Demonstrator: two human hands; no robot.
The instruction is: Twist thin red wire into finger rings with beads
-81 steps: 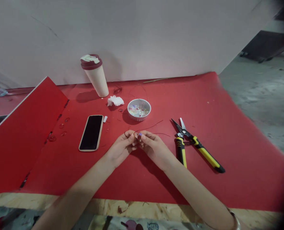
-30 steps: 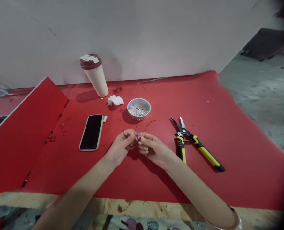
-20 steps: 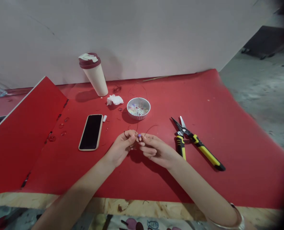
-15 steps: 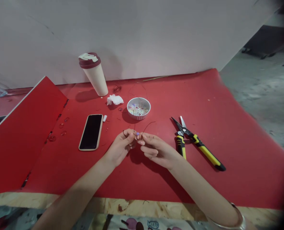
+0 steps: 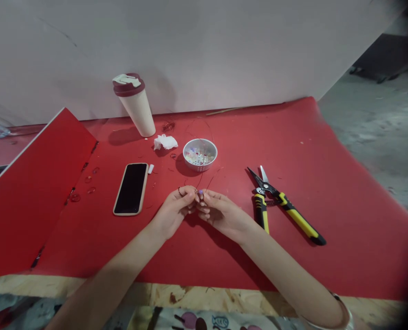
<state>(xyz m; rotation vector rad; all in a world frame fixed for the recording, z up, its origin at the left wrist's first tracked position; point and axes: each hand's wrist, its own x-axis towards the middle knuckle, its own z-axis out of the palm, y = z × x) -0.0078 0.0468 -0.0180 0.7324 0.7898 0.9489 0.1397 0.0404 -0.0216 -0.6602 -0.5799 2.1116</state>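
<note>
Together, left hand [image 5: 173,214] and right hand [image 5: 223,215] meet low over red desk [image 5: 348,247]. Fingers [image 5: 190,196] of both pinched narrow on thin dark wire [image 5: 212,181] and small purple bead [image 5: 200,192]; bead sits between fingertips, wire ends rising ahead of fingers. Right of fingers, yellow-and-black snips [image 5: 298,224] lie with blades open. Left of fingers, phone [image 5: 131,189] lies face up. Ahead of fingers, small metal bowl [image 5: 200,156] holds beads. Farther ahead, crumpled tissue [image 5: 164,142] lies near cream cup [image 5: 137,110] with maroon lid.
</note>
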